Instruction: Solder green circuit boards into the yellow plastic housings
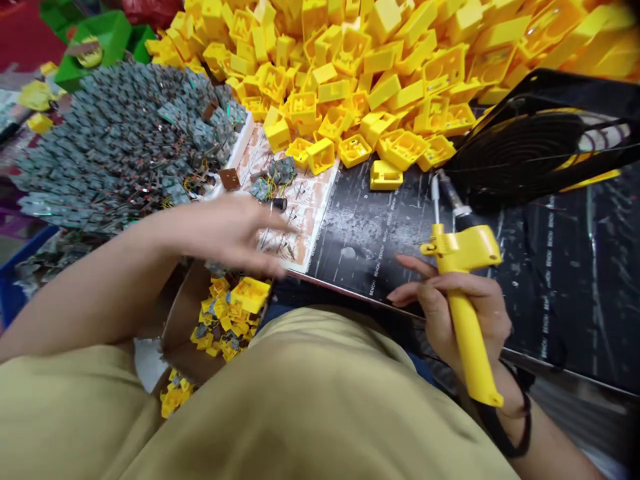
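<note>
My right hand (467,313) grips the yellow handle of a gun-shaped soldering iron (473,247); its metal tip and a thin side tube point away from me toward the pile of yellow parts. The thumb and index finger of that hand stick out to the left. My left hand (235,233), slightly blurred, is stretched out with its fingers apart over the edge of a white, brown-stained board (303,243). Just beyond it lie small grey parts with thin wires (275,175) and a small black cylinder (278,204). I see nothing held in it.
A large heap of yellow plastic housings (345,87) fills the back. Many grey wired parts (125,133) are stacked at left. A black round fan (530,147) stands at right on the black tabletop (360,233). An open carton (185,320) with yellow pieces sits below the edge.
</note>
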`<action>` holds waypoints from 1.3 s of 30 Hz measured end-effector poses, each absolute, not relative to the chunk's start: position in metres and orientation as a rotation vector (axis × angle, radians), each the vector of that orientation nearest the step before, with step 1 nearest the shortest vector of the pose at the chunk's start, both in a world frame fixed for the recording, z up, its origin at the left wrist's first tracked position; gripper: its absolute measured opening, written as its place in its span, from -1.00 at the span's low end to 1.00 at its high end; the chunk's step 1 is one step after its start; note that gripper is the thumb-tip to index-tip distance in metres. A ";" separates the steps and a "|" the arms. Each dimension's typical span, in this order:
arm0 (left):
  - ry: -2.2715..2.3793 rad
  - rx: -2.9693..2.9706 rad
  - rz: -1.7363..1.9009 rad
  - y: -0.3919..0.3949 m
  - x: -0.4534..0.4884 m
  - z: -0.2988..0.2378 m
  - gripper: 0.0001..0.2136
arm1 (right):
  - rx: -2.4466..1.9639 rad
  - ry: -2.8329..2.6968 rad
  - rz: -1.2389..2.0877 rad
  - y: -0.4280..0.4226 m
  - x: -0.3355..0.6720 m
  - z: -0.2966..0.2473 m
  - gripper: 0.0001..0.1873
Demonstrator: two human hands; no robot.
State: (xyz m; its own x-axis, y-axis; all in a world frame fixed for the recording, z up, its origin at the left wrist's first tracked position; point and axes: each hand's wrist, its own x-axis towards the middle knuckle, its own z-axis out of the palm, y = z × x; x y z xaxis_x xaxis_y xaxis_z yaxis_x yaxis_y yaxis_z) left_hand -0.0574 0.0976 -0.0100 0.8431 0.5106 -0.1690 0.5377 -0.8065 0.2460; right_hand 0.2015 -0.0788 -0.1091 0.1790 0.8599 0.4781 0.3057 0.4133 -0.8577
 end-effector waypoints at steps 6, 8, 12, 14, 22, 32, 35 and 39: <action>1.136 2.772 0.389 0.188 0.016 -0.076 -0.55 | -1.164 -1.444 0.378 -0.070 0.201 -0.107 -0.73; 1.257 2.811 0.340 0.186 0.034 -0.091 -0.56 | -1.195 -1.468 0.333 -0.070 0.206 -0.109 -0.71; 1.118 2.873 0.087 0.126 0.051 -0.081 -0.62 | -1.285 -1.490 0.313 -0.069 0.219 -0.113 -0.62; 0.904 2.825 -0.001 0.094 0.050 -0.070 -0.62 | -1.357 -1.564 0.295 -0.065 0.223 -0.113 -0.54; 0.855 2.794 0.337 0.079 0.007 -0.065 -0.47 | -1.444 -1.886 0.128 -0.047 0.208 -0.117 -0.52; 0.276 2.724 0.000 0.088 -0.005 -0.063 -0.55 | -1.606 -2.025 -0.102 -0.053 0.210 -0.098 -0.35; 0.586 2.649 0.189 0.081 -0.009 -0.068 -0.54 | -1.625 -2.110 -0.098 -0.054 0.201 -0.100 -0.45; 0.764 2.636 0.298 0.064 -0.011 -0.084 -0.43 | -1.508 -2.145 0.044 -0.053 0.207 -0.105 -0.62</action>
State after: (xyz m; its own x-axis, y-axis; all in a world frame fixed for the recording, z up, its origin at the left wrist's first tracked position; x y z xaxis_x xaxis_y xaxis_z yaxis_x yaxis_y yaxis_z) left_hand -0.0108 0.0641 -0.0841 0.8297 0.5499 0.0955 0.4698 -0.7804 0.4126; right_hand 0.2071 -0.0526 -0.1052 -0.2505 0.8870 0.3879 0.8705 0.3817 -0.3108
